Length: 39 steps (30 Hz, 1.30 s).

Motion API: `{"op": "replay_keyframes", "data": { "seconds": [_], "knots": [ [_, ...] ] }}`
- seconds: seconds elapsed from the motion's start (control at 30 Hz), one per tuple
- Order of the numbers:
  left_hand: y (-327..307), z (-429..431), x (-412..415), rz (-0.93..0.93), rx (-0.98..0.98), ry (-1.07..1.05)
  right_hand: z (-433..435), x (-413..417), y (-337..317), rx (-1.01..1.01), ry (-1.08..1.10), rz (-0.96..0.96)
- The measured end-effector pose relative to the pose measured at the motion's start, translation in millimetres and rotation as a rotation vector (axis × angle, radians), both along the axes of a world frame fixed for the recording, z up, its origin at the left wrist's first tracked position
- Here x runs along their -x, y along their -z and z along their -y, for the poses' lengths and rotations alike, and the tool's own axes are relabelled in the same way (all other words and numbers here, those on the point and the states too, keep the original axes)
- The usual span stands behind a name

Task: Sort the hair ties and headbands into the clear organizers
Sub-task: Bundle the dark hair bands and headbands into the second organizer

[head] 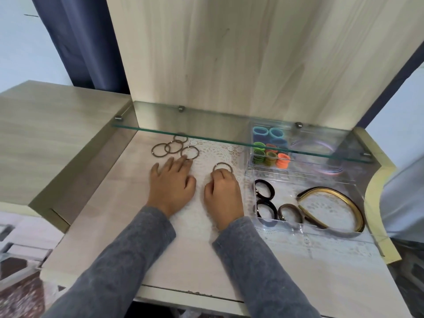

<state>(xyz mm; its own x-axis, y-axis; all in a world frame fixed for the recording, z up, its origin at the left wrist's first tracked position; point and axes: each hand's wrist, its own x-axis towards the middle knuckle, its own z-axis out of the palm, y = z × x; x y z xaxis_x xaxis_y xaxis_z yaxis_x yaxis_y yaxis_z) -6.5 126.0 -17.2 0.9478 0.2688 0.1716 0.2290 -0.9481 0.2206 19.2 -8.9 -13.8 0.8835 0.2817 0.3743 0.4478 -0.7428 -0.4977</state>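
Observation:
Several thin brown hair ties lie in a loose cluster on the table under the glass shelf. My left hand lies flat with straight fingers, its fingertips touching the nearest tie of that cluster. My right hand has curled fingers that pinch another brown hair tie on the lace mat. To the right stands a clear organizer with black and brown ties and a gold-and-brown headband. Behind it a second clear organizer holds coloured hair ties and pastel headbands.
A glass shelf on metal pegs overhangs the back of the table, above the cluster and the far organizer. A wooden panel rises behind. A white lace mat covers the table's middle. A lower cabinet top sits to the left.

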Motion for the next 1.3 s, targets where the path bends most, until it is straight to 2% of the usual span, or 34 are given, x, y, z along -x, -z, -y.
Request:
{"op": "replay_keyframes", "data": {
  "seconds": [0.17, 0.4, 0.67, 0.87, 1.3],
  "knots": [
    [1, -2, 6, 0.282, 0.084, -0.02, 2, 4, -1, -0.082, -0.041, 0.067],
    [4, -12, 12, 0.489, -0.077, -0.046, 5, -3, 11, -0.021, 0.015, 0.062],
    [7, -15, 9, 0.308, 0.191, -0.292, 4, -5, 14, -0.087, 0.031, 0.081],
    [6, -18, 10, 0.355, 0.296, -0.29, 5, -7, 12, -0.055, 0.009, 0.104],
    [5, -16, 12, 0.34, 0.185, -0.21, 6, -5, 10, -0.022, 0.022, 0.087]
  ]
}}
